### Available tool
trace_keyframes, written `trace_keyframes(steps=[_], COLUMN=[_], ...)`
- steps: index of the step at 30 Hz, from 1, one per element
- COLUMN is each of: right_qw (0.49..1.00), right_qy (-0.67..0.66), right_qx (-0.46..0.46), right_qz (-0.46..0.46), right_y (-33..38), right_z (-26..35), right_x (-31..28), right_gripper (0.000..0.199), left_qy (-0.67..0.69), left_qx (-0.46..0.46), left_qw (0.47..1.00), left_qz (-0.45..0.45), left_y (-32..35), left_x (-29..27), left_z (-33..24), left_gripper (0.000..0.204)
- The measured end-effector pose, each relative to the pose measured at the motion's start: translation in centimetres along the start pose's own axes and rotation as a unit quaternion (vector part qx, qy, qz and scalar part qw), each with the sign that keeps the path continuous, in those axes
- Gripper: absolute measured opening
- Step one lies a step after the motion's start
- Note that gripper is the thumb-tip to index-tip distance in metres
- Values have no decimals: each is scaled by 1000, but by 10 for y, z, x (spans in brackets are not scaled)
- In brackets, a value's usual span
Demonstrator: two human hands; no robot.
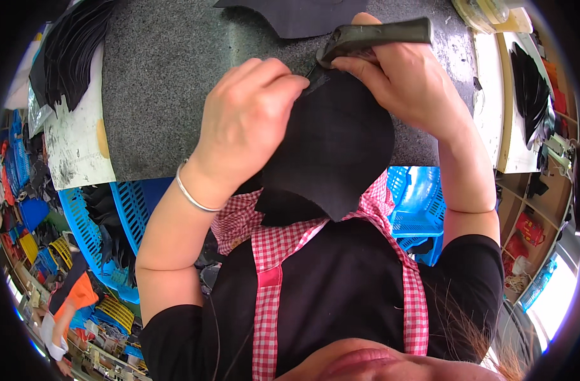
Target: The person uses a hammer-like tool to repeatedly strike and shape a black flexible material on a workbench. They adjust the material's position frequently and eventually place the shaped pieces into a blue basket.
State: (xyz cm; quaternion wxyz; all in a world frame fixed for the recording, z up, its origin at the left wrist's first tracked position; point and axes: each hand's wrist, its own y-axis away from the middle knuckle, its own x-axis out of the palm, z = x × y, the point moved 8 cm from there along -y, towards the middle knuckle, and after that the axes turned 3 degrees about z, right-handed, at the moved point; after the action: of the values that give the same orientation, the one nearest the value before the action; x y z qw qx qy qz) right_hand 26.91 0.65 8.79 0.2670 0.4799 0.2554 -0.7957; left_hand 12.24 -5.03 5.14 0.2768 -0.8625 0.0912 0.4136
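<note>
You have one black sheet [341,140] overhanging the near edge of the table [157,108], far edge apparently in work, remainder unclear, left hand [252,105] pinched on that edge, right hand [410,89] clamped around a dark hammer-like tool [395,33].

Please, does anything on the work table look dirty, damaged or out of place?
Yes: the white board left of the grey mat bears dark smudges, which stand out against its pale surface.
</note>
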Motion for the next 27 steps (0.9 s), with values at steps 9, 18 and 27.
trace_keyframes(steps=[9,18,27], right_qw=[997,995,994], right_qy=[43,73,-19], right_qx=[-19,-58,-65], right_qz=[59,43,82], right_y=[2,4,-18], right_z=[26,48,56], right_x=[21,32,39], right_gripper=[26,25,23], left_qy=[-4,68,33], left_qx=[16,-32,-22], left_qw=[999,997,999], left_qz=[33,20,-22], left_y=[9,29,53], left_x=[-15,-32,-37], left_z=[4,25,19], left_gripper=[12,11,17])
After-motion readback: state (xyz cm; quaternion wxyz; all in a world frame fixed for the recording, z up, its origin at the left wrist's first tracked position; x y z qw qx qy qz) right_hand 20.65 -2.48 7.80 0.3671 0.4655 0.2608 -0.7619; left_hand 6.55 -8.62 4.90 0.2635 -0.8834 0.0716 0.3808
